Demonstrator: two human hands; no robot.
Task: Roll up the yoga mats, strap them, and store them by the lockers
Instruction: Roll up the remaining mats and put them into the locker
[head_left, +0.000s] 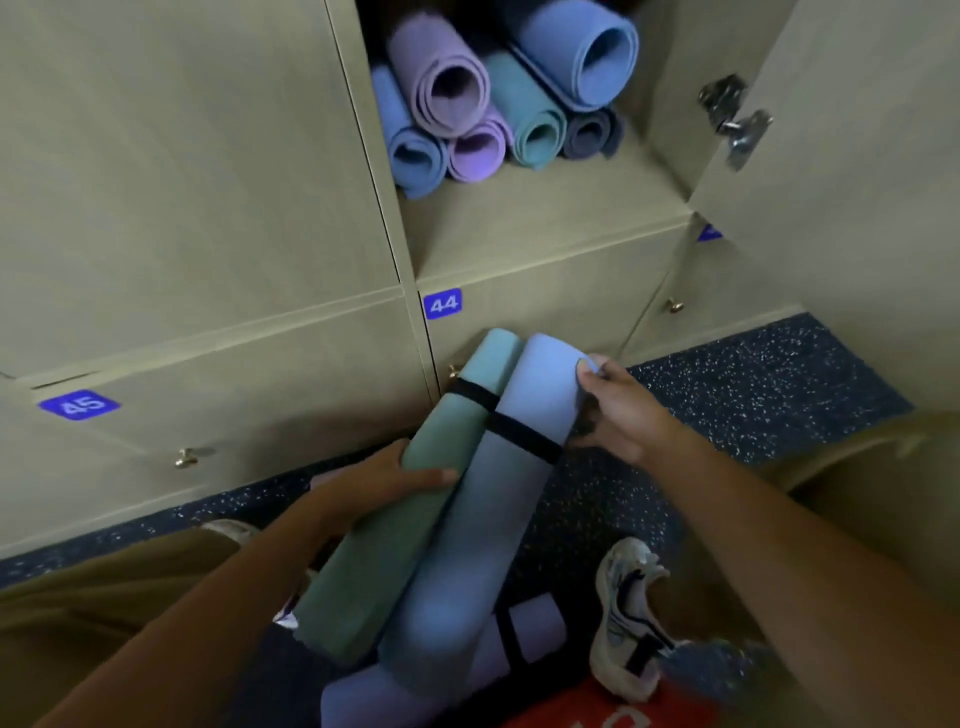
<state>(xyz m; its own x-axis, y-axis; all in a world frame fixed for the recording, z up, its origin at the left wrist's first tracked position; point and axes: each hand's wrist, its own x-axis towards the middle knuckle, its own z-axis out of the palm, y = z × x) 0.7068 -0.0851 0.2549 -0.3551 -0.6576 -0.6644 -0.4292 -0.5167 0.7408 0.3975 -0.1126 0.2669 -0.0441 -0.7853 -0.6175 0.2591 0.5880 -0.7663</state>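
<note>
Rolled mats (498, 98) stacked in open locker (545, 218), two strapped mats (441, 519) side by side below, shoe (628, 618) right

Mats (483, 519) matt foam; lockers (208, 182) smooth wood-look; floor (753, 395) speckled, rough.

Both forearms are bare, with no sleeves, watch or rings in view. The person wears olive-tan trousers (78, 613), visible at the near left and right edges, and a white trainer (626, 618) with black and blue markings, near right.

Blue tags on two lower locker doors — "44" (442, 303) and "45" (79, 404).
</note>
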